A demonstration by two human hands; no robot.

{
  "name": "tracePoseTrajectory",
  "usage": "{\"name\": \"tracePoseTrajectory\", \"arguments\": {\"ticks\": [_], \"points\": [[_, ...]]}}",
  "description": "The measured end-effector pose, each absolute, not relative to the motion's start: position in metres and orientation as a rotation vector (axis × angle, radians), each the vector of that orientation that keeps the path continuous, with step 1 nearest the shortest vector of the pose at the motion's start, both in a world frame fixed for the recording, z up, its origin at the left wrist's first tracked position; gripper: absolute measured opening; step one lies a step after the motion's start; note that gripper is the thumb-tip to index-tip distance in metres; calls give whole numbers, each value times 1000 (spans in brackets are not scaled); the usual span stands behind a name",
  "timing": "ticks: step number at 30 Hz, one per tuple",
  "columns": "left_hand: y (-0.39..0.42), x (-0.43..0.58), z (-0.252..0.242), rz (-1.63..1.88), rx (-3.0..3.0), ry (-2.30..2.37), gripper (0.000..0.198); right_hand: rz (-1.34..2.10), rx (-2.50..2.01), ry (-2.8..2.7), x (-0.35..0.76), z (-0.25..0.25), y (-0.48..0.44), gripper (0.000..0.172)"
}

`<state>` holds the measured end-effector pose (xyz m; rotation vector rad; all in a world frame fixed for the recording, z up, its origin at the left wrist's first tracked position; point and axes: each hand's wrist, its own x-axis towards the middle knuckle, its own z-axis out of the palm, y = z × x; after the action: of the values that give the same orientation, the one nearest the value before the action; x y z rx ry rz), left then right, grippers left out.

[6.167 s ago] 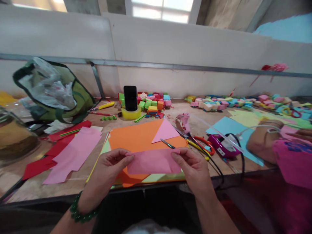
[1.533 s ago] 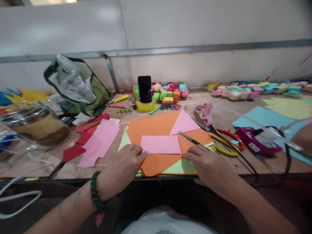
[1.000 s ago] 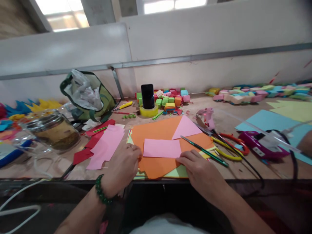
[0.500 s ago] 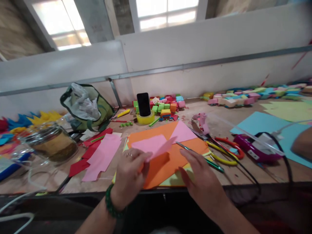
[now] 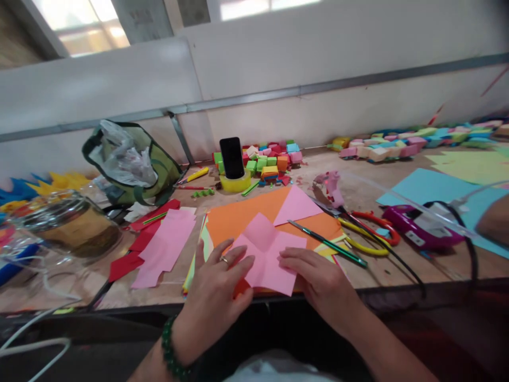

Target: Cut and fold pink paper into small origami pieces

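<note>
A creased pink paper sheet (image 5: 267,260) lies unfolded on a stack of coloured paper with an orange sheet (image 5: 226,217) on top. My left hand (image 5: 220,286), wearing a ring and a green bead bracelet, rests with fingers spread on the sheet's left side. On its right side, my right hand (image 5: 322,281) lies with fingers stretched out flat over the paper. Behind the creased sheet is a pink paper triangle (image 5: 296,206). A slim dark-green pen-like tool (image 5: 330,244) with a pointed metal tip lies just beyond my right fingers.
Scissors with yellow and red handles (image 5: 374,239) and a purple device (image 5: 421,227) lie at right, with cables. Pink paper scraps (image 5: 165,249), a glass jar (image 5: 75,225) and a green bag (image 5: 159,164) stand left. A phone (image 5: 232,158) leans in a tape roll (image 5: 236,183) before small paper boxes.
The pink sheet, earlier raised and folded in my left hand, now lies opened out flat. My right hand has come down onto it, and the left fingers have spread. The view has tilted down.
</note>
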<state>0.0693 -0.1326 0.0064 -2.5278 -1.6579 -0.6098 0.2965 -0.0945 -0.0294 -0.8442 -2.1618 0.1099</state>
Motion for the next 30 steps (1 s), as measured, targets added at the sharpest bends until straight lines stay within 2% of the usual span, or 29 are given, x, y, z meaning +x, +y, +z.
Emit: {"name": "tracePoseTrajectory", "arguments": {"ticks": [3,6,8,11,16,19,23,26,28,30], "points": [[-127,58,12,-548,-2678,-1655,47,313,-853,-2169,301,-27,-97,42],[-123,53,10,-550,-2796,-1664,52,452,-910,-2193,302,-23,-98,35],[-122,53,6,-571,-2827,-1671,48,466,-933,-2215,302,-21,-99,33],[-121,54,1,-588,-2851,-1653,46,438,-910,-2261,304,-22,-98,41],[-118,51,2,-629,-2857,-1635,56,523,-823,-2238,309,-27,-94,42],[-115,48,2,-861,-2860,-1754,45,567,-830,-2223,309,-26,-94,37],[-111,52,-1,-1081,-2810,-2049,16,585,-1072,-2097,306,-23,-96,22],[-108,59,-4,-1080,-2667,-2184,12,567,-1269,-1963,302,-24,-96,37],[-106,63,-8,-1018,-2583,-2214,27,498,-1342,-1929,299,-25,-95,52],[-103,65,-11,-958,-2533,-2187,50,353,-1378,-1960,296,-26,-95,60]]}}
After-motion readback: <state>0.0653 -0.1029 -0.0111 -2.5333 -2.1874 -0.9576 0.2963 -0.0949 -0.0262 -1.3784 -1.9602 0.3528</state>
